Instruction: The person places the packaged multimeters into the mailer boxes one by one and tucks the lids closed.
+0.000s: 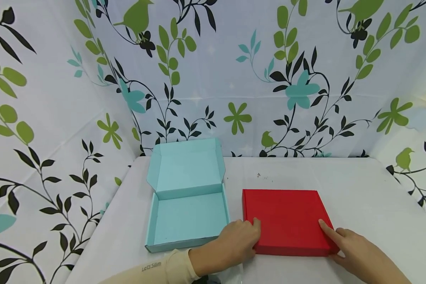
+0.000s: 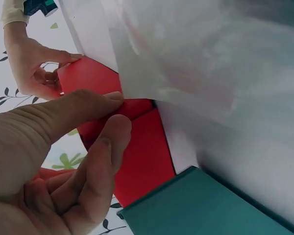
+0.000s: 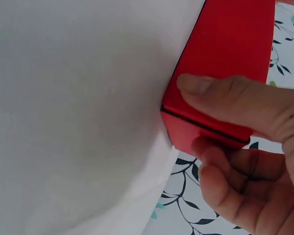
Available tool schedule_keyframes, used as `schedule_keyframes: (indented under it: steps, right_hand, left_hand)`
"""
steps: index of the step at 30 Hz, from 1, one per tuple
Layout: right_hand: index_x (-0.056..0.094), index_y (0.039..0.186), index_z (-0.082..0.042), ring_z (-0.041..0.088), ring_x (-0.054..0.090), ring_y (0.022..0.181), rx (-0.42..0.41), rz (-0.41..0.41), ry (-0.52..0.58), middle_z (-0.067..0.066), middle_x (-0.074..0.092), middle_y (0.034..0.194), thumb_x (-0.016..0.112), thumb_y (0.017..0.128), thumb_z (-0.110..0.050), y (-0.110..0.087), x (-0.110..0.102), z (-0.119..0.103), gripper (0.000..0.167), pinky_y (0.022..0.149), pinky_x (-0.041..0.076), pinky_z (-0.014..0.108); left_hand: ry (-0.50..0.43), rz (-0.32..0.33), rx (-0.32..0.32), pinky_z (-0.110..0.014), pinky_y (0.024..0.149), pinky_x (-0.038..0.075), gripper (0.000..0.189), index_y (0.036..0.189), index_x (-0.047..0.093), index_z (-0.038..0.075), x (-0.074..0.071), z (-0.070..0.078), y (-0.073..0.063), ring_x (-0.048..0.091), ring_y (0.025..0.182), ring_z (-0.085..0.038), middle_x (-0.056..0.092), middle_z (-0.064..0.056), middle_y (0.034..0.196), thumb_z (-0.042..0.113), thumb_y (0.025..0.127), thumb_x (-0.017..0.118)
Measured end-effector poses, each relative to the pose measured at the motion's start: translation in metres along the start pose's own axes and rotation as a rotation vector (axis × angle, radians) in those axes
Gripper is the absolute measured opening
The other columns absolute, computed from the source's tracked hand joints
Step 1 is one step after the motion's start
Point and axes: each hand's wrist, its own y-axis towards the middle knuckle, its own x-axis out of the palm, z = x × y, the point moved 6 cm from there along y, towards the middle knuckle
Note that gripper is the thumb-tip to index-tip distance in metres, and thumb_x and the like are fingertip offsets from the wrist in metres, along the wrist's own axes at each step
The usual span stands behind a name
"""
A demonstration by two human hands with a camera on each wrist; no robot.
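A red cardboard box (image 1: 284, 221) lies closed on the white table between my two hands. My left hand (image 1: 238, 238) holds its left side near the front corner, thumb and curled index finger at the edge in the left wrist view. My right hand (image 1: 362, 248) grips the right side. In the right wrist view, its thumb lies on one face of the red box (image 3: 230, 44) and its curled fingers press the neighbouring face. Left of the red box, a light teal box (image 1: 189, 219) stands with its lid raised, nothing visible inside.
A clear plastic sheet or bag (image 2: 186, 54) lies by the table's near edge, close to my left hand. White cloth (image 1: 369, 189) covers the table. Behind it hangs a curtain (image 1: 213, 71) patterned with leaves and birds.
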Motion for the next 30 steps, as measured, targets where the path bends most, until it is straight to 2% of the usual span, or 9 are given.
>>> schedule_keyframes:
  steps: [7,13,17,20,22,24,25,27,30]
  right_hand:
    - [0.060,0.140,0.003,0.023,0.065,0.081,-0.019,-0.003,0.006,0.004,0.065,0.094,0.097,0.068,-0.016,-0.001,0.001,0.000,0.083,0.067,0.061,0.038]
    - [0.058,0.142,0.001,0.023,0.059,0.085,0.030,0.022,-0.043,0.004,0.058,0.092,0.099,0.066,-0.023,-0.002,-0.001,-0.004,0.090,0.064,0.060,0.038]
    - [0.053,0.145,-0.001,0.041,0.055,0.102,0.053,0.092,-0.129,0.018,0.058,0.107,0.103,0.054,-0.038,-0.006,-0.012,-0.022,0.111,0.076,0.058,0.057]
    - [0.047,0.151,-0.004,0.048,0.050,0.116,-0.003,0.270,-0.135,0.026,0.055,0.126,0.103,0.051,-0.040,-0.010,-0.030,-0.050,0.121,0.083,0.053,0.068]
    - [0.045,0.155,-0.006,0.043,0.051,0.119,-0.096,0.407,-0.085,0.022,0.056,0.131,0.092,0.072,-0.052,-0.010,-0.038,-0.073,0.106,0.085,0.054,0.064]
    - [0.049,0.154,-0.007,0.034,0.054,0.119,-0.212,0.525,-0.032,0.015,0.058,0.131,0.071,0.091,-0.063,-0.010,-0.042,-0.099,0.087,0.084,0.057,0.055]
    - [0.052,0.151,-0.007,0.030,0.055,0.118,-0.279,0.566,-0.001,0.011,0.059,0.131,0.059,0.097,-0.065,-0.010,-0.041,-0.111,0.080,0.084,0.058,0.050]
    - [0.056,0.149,-0.010,0.022,0.056,0.119,-0.381,0.587,0.053,0.004,0.060,0.132,0.039,0.103,-0.067,-0.008,-0.036,-0.134,0.075,0.087,0.058,0.040]
    - [0.057,0.148,-0.014,0.015,0.056,0.117,-0.502,0.527,0.108,-0.004,0.059,0.132,0.055,0.100,-0.061,-0.004,-0.026,-0.166,0.067,0.090,0.056,0.032]
  left_hand:
    - [0.106,0.017,0.060,-0.017,0.065,0.055,0.081,0.139,0.064,0.008,0.000,0.001,-0.003,0.064,0.061,-0.007,0.071,0.004,0.086,0.042,0.073,0.095]
    - [-0.001,-0.027,0.003,-0.015,0.058,0.050,0.081,0.147,0.059,0.008,0.000,-0.005,-0.009,0.058,0.057,-0.005,0.062,0.006,0.070,0.041,0.080,0.091]
    - [-0.087,0.004,0.010,-0.014,0.050,0.041,0.071,0.146,0.058,0.007,-0.012,-0.012,-0.021,0.047,0.051,-0.002,0.054,0.008,0.064,0.041,0.089,0.083]
    - [-0.133,0.133,0.059,-0.014,0.050,0.041,0.055,0.140,0.061,0.005,-0.033,-0.025,-0.042,0.046,0.051,0.001,0.054,0.010,0.063,0.033,0.095,0.077]
    - [-0.151,0.265,0.082,-0.016,0.052,0.044,0.044,0.134,0.065,0.004,-0.047,-0.040,-0.060,0.049,0.054,0.002,0.058,0.010,0.066,0.026,0.096,0.075]
    - [-0.179,0.392,0.067,-0.019,0.054,0.047,0.035,0.128,0.068,0.004,-0.058,-0.057,-0.079,0.055,0.059,0.000,0.063,0.010,0.070,0.019,0.097,0.073]
    - [-0.200,0.451,0.046,-0.021,0.056,0.050,0.033,0.125,0.070,0.004,-0.063,-0.067,-0.087,0.059,0.062,-0.001,0.067,0.009,0.074,0.017,0.096,0.074]
    - [-0.226,0.542,-0.031,-0.025,0.059,0.053,0.030,0.122,0.072,0.003,-0.068,-0.087,-0.102,0.065,0.070,-0.006,0.070,0.006,0.082,0.015,0.094,0.076]
    - [-0.239,0.624,-0.194,-0.035,0.068,0.058,0.031,0.121,0.073,0.003,-0.072,-0.119,-0.123,0.071,0.086,-0.017,0.073,-0.001,0.098,0.015,0.092,0.078]
